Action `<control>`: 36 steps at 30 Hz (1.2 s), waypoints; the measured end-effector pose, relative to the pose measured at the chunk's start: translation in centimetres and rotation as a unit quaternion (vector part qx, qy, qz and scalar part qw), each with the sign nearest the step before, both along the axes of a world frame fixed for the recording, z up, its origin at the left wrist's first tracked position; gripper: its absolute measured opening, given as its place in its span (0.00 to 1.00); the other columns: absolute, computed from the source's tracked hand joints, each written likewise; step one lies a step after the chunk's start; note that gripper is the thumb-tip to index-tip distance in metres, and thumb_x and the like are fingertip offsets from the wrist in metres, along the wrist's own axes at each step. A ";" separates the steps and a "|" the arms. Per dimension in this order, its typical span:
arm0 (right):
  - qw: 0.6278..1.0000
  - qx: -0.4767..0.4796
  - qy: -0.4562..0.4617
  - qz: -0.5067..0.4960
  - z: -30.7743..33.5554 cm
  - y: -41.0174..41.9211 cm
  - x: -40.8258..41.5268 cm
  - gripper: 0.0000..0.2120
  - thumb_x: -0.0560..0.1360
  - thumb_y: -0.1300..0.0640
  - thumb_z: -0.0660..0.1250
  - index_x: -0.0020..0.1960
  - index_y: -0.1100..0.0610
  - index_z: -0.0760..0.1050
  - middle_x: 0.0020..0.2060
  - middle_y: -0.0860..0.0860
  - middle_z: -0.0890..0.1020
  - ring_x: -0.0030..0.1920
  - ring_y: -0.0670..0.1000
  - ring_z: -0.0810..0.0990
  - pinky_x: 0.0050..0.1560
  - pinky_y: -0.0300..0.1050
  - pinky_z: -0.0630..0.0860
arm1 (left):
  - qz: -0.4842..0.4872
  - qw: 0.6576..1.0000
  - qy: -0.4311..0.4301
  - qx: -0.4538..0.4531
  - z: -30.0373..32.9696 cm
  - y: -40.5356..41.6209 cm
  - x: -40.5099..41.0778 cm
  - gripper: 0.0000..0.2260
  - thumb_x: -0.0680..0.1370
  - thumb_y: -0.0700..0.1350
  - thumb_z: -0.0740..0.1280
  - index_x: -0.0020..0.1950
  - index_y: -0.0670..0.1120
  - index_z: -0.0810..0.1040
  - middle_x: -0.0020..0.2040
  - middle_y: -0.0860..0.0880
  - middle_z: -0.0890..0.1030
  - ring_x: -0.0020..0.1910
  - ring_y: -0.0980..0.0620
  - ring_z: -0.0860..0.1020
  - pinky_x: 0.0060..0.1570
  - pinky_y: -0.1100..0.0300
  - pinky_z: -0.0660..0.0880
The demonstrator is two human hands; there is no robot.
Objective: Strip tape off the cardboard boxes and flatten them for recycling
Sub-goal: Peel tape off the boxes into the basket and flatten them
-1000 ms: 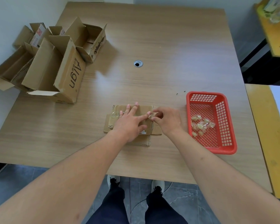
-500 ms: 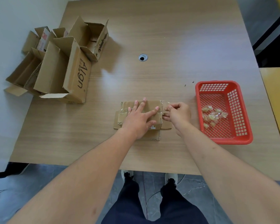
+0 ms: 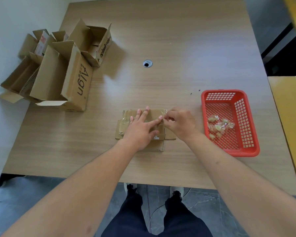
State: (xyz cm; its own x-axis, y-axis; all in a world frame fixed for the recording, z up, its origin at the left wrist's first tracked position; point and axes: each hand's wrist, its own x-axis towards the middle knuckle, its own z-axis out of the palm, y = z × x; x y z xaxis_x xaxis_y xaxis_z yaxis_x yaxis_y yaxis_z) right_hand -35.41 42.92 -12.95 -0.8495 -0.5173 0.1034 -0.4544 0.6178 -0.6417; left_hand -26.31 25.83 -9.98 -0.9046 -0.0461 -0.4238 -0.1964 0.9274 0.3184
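— So, what's on the wooden table (image 3: pixel 178 40)?
— Open cardboard boxes (image 3: pixel 58 72) heaped at its far left, a red basket (image 3: pixel 229 149) of balled tape at right.
— And the flattened box (image 3: pixel 154 115)?
— Near the front edge. The left hand (image 3: pixel 140 130) presses it with straight, spread fingers; the right hand (image 3: pixel 179 124) pinches clear tape (image 3: pixel 164 118) at its right edge.

Both forearms (image 3: pixel 96 182) are bare from the lower edge of the picture up to the wrists, with no sleeve, watch or band showing on either. The left hand (image 3: pixel 140 132) and right hand (image 3: pixel 181 124) wear no gloves or rings, and the fingers (image 3: pixel 144 115) end in short, plain nails. Lower down, dark navy trousers (image 3: pixel 132 218) cover both legs, above dark shoes (image 3: pixel 130 188) with white toe caps.
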 end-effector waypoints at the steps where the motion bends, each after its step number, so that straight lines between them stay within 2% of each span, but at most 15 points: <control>1: 1.000 -0.015 -0.023 0.002 0.0 0.0 0.2 0.03 0.72 0.55 0.77 0.43 0.55 0.87 0.40 0.49 0.82 0.37 0.50 0.80 0.39 0.43 0.75 | 0.002 1.000 0.002 0.001 0.0 0.0 0.0 0.25 0.83 0.59 0.60 0.79 0.67 0.57 0.84 0.49 0.40 0.82 0.41 0.39 0.78 0.41 0.42; 4: 0.993 -0.053 -0.100 -0.029 0.2 0.0 0.1 0.03 0.72 0.57 0.78 0.45 0.55 0.88 0.42 0.49 0.84 0.40 0.48 0.83 0.46 0.46 0.81 | 0.003 1.000 0.004 0.003 -0.1 -0.1 0.0 0.25 0.83 0.59 0.61 0.79 0.67 0.57 0.84 0.50 0.40 0.82 0.41 0.39 0.78 0.42 0.41; 8: 0.977 -0.067 -0.186 -0.079 0.8 -0.1 -0.1 0.17 0.71 0.60 0.80 0.58 0.53 0.85 0.43 0.48 0.85 0.43 0.48 0.85 0.52 0.43 0.82 | 0.003 1.000 0.001 0.001 0.0 0.0 -0.2 0.25 0.83 0.60 0.61 0.79 0.68 0.56 0.84 0.50 0.40 0.82 0.42 0.39 0.78 0.42 0.42; 10: 0.982 -0.036 -0.169 -0.077 0.8 -0.5 0.1 0.16 0.72 0.59 0.79 0.59 0.54 0.85 0.45 0.49 0.86 0.43 0.49 0.85 0.55 0.44 0.81 | 0.002 1.000 -0.002 -0.002 0.1 -0.1 -0.2 0.25 0.83 0.60 0.60 0.79 0.68 0.56 0.83 0.50 0.40 0.82 0.42 0.39 0.78 0.42 0.42; 14: 0.981 -0.023 -0.163 -0.104 1.2 -0.9 0.0 0.11 0.73 0.61 0.77 0.55 0.56 0.86 0.47 0.50 0.88 0.48 0.48 0.84 0.57 0.43 0.79 | 0.000 1.000 -0.007 -0.005 0.2 0.1 -0.1 0.25 0.83 0.60 0.60 0.79 0.68 0.55 0.83 0.50 0.40 0.82 0.42 0.39 0.78 0.42 0.42; 16: 0.985 0.003 -0.147 -0.090 1.5 -1.2 -0.5 0.08 0.73 0.64 0.75 0.51 0.56 0.87 0.45 0.50 0.88 0.48 0.49 0.84 0.55 0.44 0.79 | 0.002 1.000 -0.007 0.000 0.3 0.1 -0.1 0.25 0.83 0.60 0.60 0.79 0.68 0.56 0.83 0.50 0.40 0.82 0.43 0.38 0.78 0.42 0.41; 19: 0.991 0.064 -0.112 -0.043 1.6 -1.7 -1.6 0.11 0.73 0.68 0.70 0.47 0.54 0.86 0.43 0.50 0.87 0.47 0.52 0.84 0.52 0.47 0.80 | 0.002 1.000 -0.006 0.006 0.2 -0.1 0.0 0.25 0.83 0.59 0.60 0.79 0.67 0.56 0.84 0.50 0.40 0.82 0.42 0.39 0.78 0.43 0.41; 22: 0.993 0.067 -0.082 -0.061 1.8 -1.8 -2.7 0.10 0.75 0.67 0.69 0.47 0.54 0.85 0.46 0.51 0.86 0.50 0.53 0.83 0.51 0.43 0.76 | 0.000 1.000 -0.005 0.007 0.2 -0.1 0.1 0.25 0.83 0.59 0.60 0.79 0.67 0.56 0.84 0.50 0.40 0.82 0.42 0.39 0.78 0.42 0.42; 27: 0.991 0.038 -0.042 -0.118 1.8 -2.5 -2.9 0.06 0.76 0.62 0.71 0.50 0.56 0.86 0.48 0.52 0.85 0.50 0.53 0.82 0.50 0.39 0.71 | -0.002 1.000 -0.010 0.003 0.2 -0.2 0.0 0.25 0.83 0.59 0.60 0.79 0.67 0.56 0.83 0.50 0.40 0.82 0.42 0.38 0.78 0.43 0.41; 30: 0.997 0.046 -0.035 -0.055 1.7 -2.6 -2.1 0.05 0.74 0.61 0.73 0.49 0.57 0.87 0.48 0.53 0.85 0.47 0.54 0.83 0.49 0.42 0.75 | -0.002 1.000 -0.011 0.003 0.3 -0.1 0.0 0.25 0.83 0.59 0.61 0.79 0.67 0.56 0.83 0.50 0.40 0.82 0.42 0.38 0.78 0.42 0.42; 32: 0.997 0.026 -0.073 -0.020 1.8 -2.1 -2.1 0.06 0.74 0.64 0.73 0.49 0.57 0.87 0.50 0.51 0.83 0.44 0.51 0.83 0.50 0.42 0.78 | -0.004 1.000 -0.013 0.002 0.4 -0.1 -0.1 0.25 0.83 0.59 0.60 0.79 0.67 0.56 0.83 0.50 0.40 0.82 0.42 0.38 0.78 0.42 0.42; 34: 0.994 0.028 -0.104 -0.013 2.3 -1.5 -2.6 0.10 0.75 0.64 0.73 0.54 0.56 0.87 0.51 0.49 0.83 0.44 0.48 0.81 0.51 0.35 0.74 | -0.003 1.000 -0.012 0.003 0.4 -0.1 -0.1 0.26 0.83 0.59 0.60 0.79 0.67 0.56 0.83 0.49 0.40 0.82 0.42 0.38 0.78 0.42 0.42; 36: 0.992 0.038 -0.123 -0.006 2.5 -1.3 -3.2 0.16 0.77 0.63 0.73 0.63 0.52 0.83 0.49 0.47 0.83 0.44 0.46 0.80 0.50 0.32 0.72 | -0.003 1.000 -0.009 0.004 0.4 0.0 -0.1 0.25 0.83 0.59 0.61 0.79 0.67 0.56 0.84 0.49 0.41 0.82 0.42 0.39 0.78 0.42 0.42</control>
